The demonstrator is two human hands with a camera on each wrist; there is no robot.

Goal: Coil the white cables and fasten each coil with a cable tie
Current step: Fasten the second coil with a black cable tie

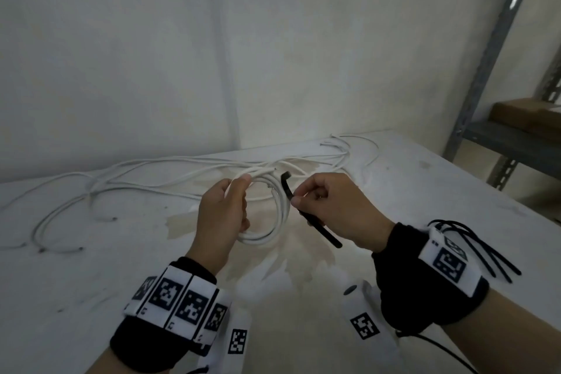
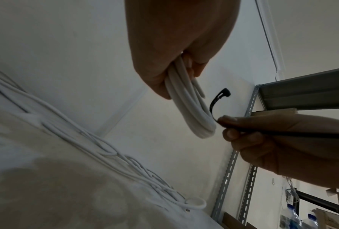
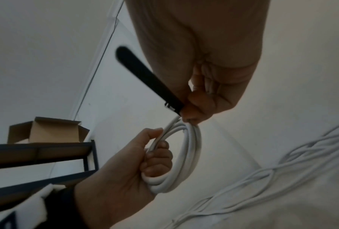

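My left hand [image 1: 226, 209] grips a coil of white cable [image 1: 277, 212] above the white table, fingers curled round its left side; the same coil [image 2: 192, 113] [image 3: 186, 156] shows in both wrist views. My right hand [image 1: 331, 206] pinches a black cable tie [image 1: 288, 188] between thumb and fingers, right against the coil's right side. The tie's curved head [image 2: 217, 100] hooks upward past the coil, and its flat tail [image 3: 145, 77] sticks out behind the hand. Several loose white cables [image 1: 145, 182] lie spread over the table behind the hands.
More black ties [image 1: 485, 252] lie on the table by my right wrist. A grey metal shelf rack [image 1: 498, 48] stands at the right with a cardboard box [image 1: 528, 118] on a shelf. A white wall [image 1: 182, 55] rises close behind the table.
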